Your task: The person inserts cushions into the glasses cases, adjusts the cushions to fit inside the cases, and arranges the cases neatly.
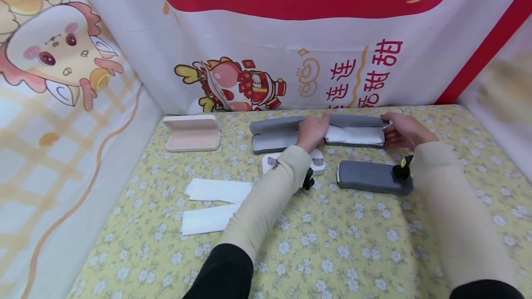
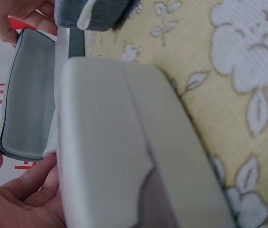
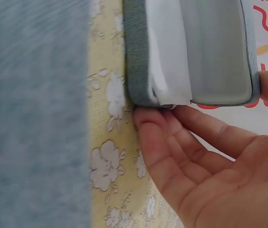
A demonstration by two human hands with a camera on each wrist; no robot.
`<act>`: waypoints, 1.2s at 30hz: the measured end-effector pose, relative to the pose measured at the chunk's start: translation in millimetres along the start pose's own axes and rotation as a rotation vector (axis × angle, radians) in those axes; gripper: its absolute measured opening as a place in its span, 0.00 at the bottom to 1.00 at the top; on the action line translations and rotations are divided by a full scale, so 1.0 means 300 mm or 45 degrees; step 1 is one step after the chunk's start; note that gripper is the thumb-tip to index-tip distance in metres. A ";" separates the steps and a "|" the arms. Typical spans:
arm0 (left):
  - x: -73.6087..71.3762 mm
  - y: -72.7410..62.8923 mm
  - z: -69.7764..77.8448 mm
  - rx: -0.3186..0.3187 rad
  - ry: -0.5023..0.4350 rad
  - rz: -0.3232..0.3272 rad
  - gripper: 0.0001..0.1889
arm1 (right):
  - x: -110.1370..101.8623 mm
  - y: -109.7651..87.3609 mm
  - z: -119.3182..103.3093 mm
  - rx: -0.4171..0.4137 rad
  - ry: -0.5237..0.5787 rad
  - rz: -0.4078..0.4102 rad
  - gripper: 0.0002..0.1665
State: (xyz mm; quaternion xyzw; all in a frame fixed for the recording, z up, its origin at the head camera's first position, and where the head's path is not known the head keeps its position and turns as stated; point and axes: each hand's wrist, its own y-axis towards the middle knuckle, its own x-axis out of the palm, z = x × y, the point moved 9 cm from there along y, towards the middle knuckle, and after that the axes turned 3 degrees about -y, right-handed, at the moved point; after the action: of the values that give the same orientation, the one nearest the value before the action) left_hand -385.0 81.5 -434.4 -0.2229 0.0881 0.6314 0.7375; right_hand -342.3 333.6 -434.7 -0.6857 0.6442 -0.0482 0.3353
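Note:
An open grey glasses case (image 1: 357, 120) lies at the back of the table with its lid raised, and a folded white cloth (image 1: 355, 135) lies inside it. At its left end my left hand (image 1: 312, 132) grips the case, the thumb at the lid corner and the fingers by the base. My right hand (image 1: 405, 130) holds the right end; in the right wrist view its thumb touches the lid's edge and curled fingers (image 3: 155, 142) touch the base. Left of my left hand stands another open grey glasses case (image 1: 272, 142), partly hidden by that hand.
A white case with bear prints (image 1: 317, 163) sits under my left forearm. Nearer my right wrist lies a closed blue-grey glasses case (image 1: 365, 176). An open pink glasses case (image 1: 193, 141) stands at the back left, with two folded white cloths (image 1: 220, 190) in front of it.

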 end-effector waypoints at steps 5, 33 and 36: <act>-0.003 -0.003 -0.009 -0.024 -0.032 -0.009 0.29 | 0.001 0.004 0.011 -0.048 -0.018 0.020 0.26; -0.059 -0.124 0.097 0.226 0.165 -0.291 0.30 | -0.038 -0.132 -0.033 -0.213 0.034 0.183 0.35; -0.080 -0.141 0.084 0.213 0.040 -0.337 0.28 | -0.010 -0.152 -0.050 -0.239 0.058 0.132 0.37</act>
State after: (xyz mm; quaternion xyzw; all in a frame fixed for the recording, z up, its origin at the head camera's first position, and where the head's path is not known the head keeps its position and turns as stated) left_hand -352.2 66.8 -392.9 -0.1801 0.1218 0.5155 0.8288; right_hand -311.4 327.8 -398.4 -0.6784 0.6881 0.0142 0.2570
